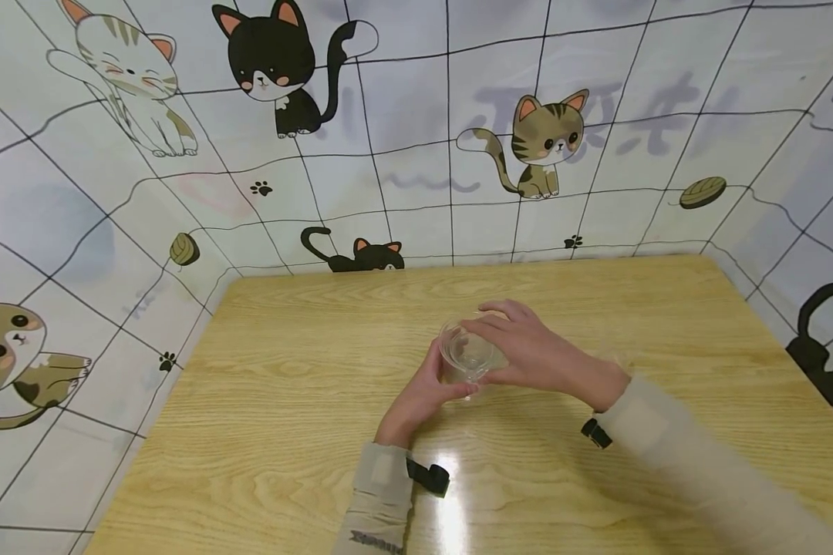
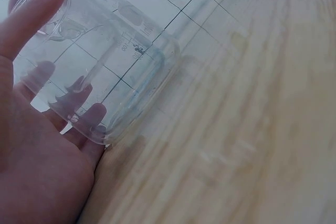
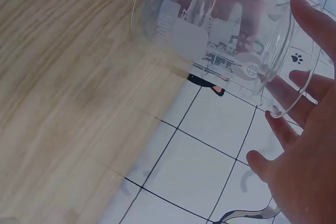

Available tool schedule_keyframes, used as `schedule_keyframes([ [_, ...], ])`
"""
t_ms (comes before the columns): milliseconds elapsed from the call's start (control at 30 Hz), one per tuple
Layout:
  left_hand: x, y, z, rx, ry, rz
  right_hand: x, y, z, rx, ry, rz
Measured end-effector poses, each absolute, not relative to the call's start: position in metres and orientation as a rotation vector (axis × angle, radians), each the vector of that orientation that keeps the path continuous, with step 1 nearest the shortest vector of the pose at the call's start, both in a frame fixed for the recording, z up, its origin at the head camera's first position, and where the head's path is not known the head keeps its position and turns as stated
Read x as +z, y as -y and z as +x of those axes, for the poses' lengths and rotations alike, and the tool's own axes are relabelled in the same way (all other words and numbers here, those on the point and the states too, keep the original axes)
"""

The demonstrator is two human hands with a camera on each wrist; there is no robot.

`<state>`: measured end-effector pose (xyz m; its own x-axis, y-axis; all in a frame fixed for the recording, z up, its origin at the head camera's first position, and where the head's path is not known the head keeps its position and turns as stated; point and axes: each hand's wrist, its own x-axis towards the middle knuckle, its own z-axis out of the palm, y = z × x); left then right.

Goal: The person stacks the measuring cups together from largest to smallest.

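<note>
A clear glass beaker with printed white markings stands on the wooden table in front of me. My left hand grips its side, thumb at the near side and fingers spread behind the glass, as the left wrist view shows. A smaller clear vessel sits partly inside the beaker, its round rim sticking out of the mouth. My right hand reaches over from the right and holds this rim between thumb and fingers. Through the glass, the left fingers show along the beaker's wall.
The wood-grained table spreads around both hands. White sheeting with a black grid and printed cats rises behind it and at both sides. Black straps hang at the pale sleeves. A bright reflection lies near the left wrist.
</note>
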<state>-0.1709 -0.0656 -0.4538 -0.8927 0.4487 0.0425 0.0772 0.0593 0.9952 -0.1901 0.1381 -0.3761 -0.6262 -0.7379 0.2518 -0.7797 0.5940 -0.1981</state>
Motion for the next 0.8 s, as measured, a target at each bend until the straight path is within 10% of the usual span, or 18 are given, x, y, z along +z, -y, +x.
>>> schedule_keyframes([
  [800,-0.482,0.065,-0.183,1.913,-2.135,0.511,-0.4,-0.129,-0.169,0.616,2.811,0.936],
])
